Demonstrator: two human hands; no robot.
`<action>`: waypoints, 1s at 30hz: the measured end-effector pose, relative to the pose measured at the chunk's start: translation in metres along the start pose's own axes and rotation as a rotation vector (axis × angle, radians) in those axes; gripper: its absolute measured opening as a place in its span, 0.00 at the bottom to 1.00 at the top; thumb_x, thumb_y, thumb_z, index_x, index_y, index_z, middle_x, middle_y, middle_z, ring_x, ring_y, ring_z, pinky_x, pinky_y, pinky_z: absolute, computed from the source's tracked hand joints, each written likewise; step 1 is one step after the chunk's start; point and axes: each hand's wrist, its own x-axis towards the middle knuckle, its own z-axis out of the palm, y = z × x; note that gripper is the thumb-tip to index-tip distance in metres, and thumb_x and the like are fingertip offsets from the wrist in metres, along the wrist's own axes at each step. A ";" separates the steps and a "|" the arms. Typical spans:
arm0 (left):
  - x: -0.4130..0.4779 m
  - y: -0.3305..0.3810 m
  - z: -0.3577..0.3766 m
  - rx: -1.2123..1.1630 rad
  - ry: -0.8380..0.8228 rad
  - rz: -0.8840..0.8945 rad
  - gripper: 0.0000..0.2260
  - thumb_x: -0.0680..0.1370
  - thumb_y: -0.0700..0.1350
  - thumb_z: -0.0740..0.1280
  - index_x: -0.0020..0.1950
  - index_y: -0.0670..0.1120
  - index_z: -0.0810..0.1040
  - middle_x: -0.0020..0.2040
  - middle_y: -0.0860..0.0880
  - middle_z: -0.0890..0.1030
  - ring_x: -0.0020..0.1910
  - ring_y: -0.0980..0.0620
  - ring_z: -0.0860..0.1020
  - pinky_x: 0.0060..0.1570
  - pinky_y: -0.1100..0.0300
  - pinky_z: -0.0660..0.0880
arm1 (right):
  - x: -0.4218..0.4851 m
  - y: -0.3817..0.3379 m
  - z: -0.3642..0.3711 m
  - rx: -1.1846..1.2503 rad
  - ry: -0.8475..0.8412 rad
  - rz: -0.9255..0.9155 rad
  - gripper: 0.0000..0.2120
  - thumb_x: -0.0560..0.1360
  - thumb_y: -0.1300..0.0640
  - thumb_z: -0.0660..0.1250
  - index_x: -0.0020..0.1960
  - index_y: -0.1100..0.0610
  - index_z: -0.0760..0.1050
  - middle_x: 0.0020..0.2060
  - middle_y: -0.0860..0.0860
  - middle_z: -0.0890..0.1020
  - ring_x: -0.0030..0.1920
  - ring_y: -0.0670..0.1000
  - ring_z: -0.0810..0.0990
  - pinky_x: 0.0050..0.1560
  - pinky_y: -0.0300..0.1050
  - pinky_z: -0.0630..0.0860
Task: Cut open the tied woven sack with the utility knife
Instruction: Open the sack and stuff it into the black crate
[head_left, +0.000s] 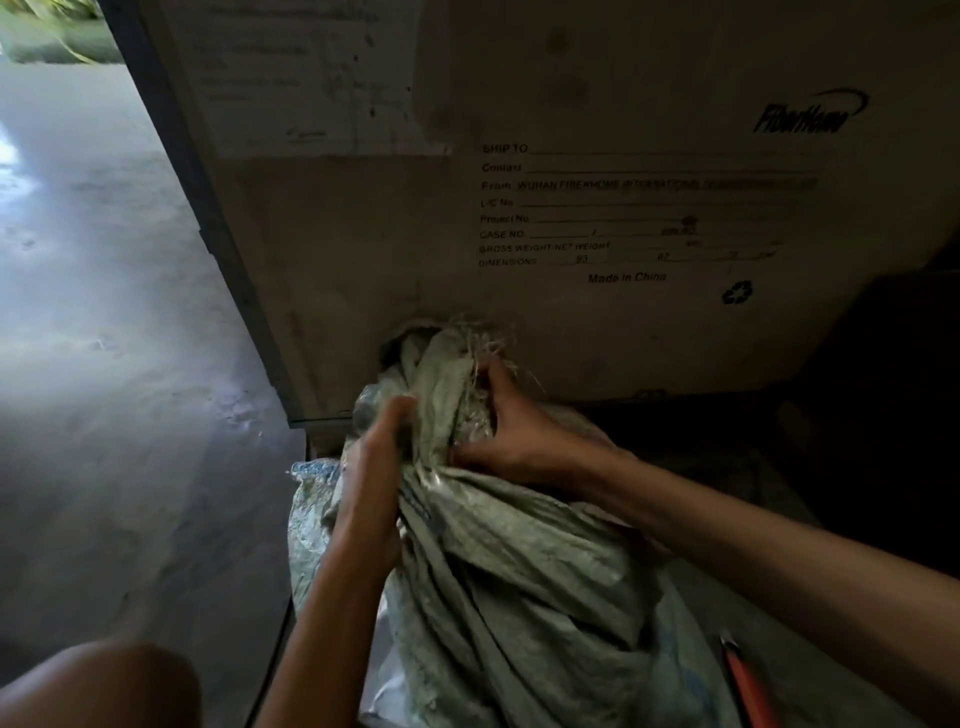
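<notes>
A grey-green woven sack (524, 587) lies in front of me, its gathered neck pointing up and away toward a big cardboard box. My left hand (382, 452) grips the bunched fabric on the left side of the neck. My right hand (511, 431) is closed on the neck's right side, fingers among frayed strands (483, 345) at the top. An orange-red utility knife (745, 680) lies on the surface at lower right, under my right forearm, held by neither hand.
A large cardboard box (571, 208) with printed shipping text stands right behind the sack. Bare concrete floor (104, 338) stretches to the left, brightly lit. My knee (98, 686) shows at bottom left. The area to the right is dark.
</notes>
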 end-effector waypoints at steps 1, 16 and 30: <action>0.004 -0.004 -0.006 0.028 0.071 0.009 0.07 0.76 0.48 0.73 0.43 0.45 0.86 0.39 0.46 0.88 0.36 0.50 0.87 0.32 0.59 0.82 | 0.003 0.004 0.001 -0.003 -0.038 -0.034 0.44 0.71 0.56 0.78 0.78 0.51 0.54 0.72 0.51 0.72 0.70 0.52 0.73 0.73 0.52 0.69; 0.007 -0.006 0.007 0.018 0.396 -0.049 0.09 0.76 0.29 0.71 0.53 0.40 0.84 0.53 0.35 0.85 0.56 0.34 0.83 0.63 0.37 0.77 | 0.006 0.036 -0.061 0.016 0.288 0.230 0.08 0.77 0.54 0.71 0.41 0.49 0.85 0.38 0.37 0.87 0.43 0.38 0.85 0.43 0.36 0.78; -0.187 0.276 0.053 0.166 0.429 -0.464 0.06 0.78 0.38 0.72 0.54 0.43 0.82 0.47 0.44 0.85 0.46 0.45 0.82 0.46 0.56 0.81 | -0.210 -0.238 -0.177 0.698 0.629 0.653 0.12 0.84 0.62 0.59 0.54 0.57 0.81 0.47 0.48 0.87 0.49 0.44 0.85 0.56 0.41 0.80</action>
